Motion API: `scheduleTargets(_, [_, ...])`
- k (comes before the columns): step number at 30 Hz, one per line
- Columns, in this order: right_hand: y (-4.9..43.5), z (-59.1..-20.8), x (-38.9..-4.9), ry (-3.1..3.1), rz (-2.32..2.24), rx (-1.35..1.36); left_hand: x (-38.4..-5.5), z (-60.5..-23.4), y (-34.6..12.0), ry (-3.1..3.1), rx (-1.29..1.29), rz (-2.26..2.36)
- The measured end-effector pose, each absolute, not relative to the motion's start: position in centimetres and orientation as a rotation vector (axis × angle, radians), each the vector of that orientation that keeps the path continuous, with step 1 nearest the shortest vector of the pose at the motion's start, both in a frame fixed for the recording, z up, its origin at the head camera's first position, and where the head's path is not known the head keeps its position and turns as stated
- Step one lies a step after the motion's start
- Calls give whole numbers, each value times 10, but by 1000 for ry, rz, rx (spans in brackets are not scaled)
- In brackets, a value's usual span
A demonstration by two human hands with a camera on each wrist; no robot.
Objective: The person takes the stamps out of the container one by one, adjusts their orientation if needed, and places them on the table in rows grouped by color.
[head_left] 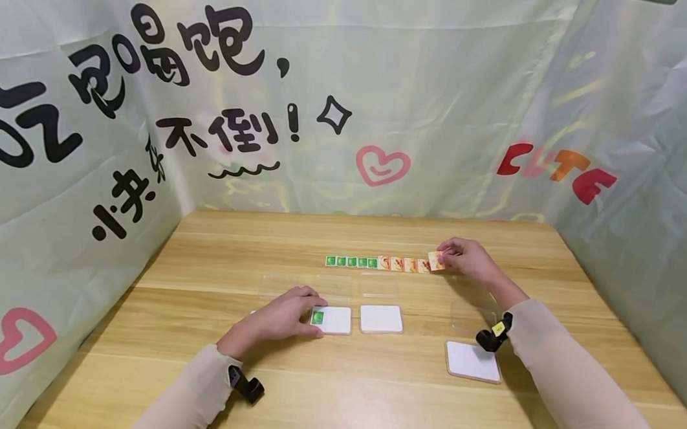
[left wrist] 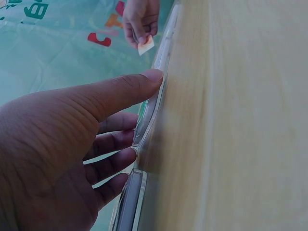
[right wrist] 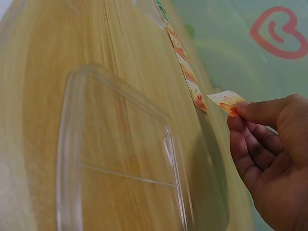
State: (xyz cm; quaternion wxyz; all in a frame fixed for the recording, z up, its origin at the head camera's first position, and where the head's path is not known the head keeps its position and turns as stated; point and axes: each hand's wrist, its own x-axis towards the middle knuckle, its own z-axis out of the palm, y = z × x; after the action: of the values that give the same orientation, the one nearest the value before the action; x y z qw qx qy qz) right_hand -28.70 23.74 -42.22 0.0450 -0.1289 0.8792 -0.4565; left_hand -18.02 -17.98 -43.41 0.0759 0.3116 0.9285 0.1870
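Note:
My right hand [head_left: 467, 256] pinches a small orange-and-white stamp [right wrist: 226, 102] between thumb and index finger. It is tilted, just above the right end of a row of stamps. In that row, several green stamps [head_left: 351, 262] lie on the left and several orange stamps [head_left: 403, 265] on the right. My left hand [head_left: 282, 313] holds the left side of a shallow clear case [head_left: 338, 320] with a white top surface, thumb at its near edge, index finger at the far edge. A green stamp [head_left: 317, 317] lies on its left part.
A second white-topped case [head_left: 381, 319] lies right of the held one, a third [head_left: 473, 362] below my right forearm. Clear plastic lids [head_left: 379, 285] lie behind them; another lid [right wrist: 70, 159] is under my right wrist. Printed cloth [head_left: 460, 104] hangs around the wooden table [head_left: 334, 395].

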Motion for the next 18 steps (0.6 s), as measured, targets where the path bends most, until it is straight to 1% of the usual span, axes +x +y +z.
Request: scheduleTargets(18, [244, -425, -292, 2615, -1411, -315, -182, -437, -180, 2791, 931, 554])
